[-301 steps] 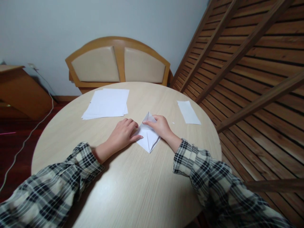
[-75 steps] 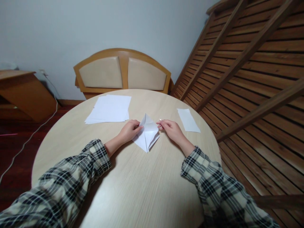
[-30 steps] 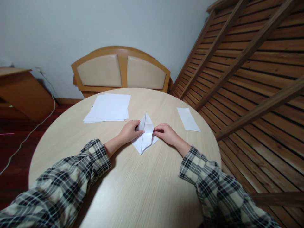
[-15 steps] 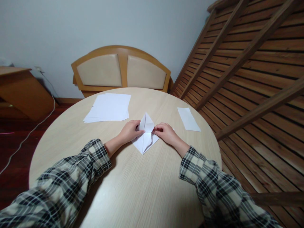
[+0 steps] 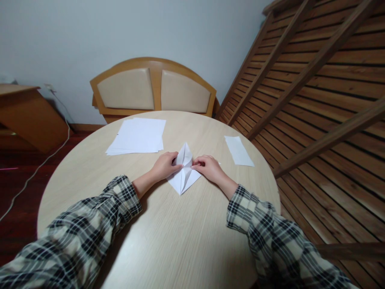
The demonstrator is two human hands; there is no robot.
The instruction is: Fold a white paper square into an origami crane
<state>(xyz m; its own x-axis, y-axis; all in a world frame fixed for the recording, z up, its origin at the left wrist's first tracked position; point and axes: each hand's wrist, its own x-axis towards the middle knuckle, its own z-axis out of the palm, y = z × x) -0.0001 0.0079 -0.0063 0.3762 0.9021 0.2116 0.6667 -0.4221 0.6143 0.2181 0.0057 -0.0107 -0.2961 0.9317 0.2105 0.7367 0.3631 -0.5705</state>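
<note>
A folded sheet of white paper [image 5: 181, 182] lies on the table between my hands, diamond-shaped, with one point away from me and one toward me. My left hand [image 5: 165, 165] grips its left side, the thumb lying on top near the centre crease. On the other side my right hand [image 5: 208, 166] pinches a raised flap at the right edge between thumb and fingers. The flap stands up and leans in toward the middle. My fingertips hide parts of both side edges.
A stack of white paper sheets [image 5: 140, 135] lies at the back left of the round wooden table [image 5: 168, 249]. A narrow white paper strip [image 5: 239, 151] is at the right. Behind stands a padded headboard [image 5: 155, 86]; wooden slats [image 5: 325, 100] lean at the right.
My right hand has moved slightly left, bringing the right flap of the paper inward toward the centre crease. The left hand stays in place.
</note>
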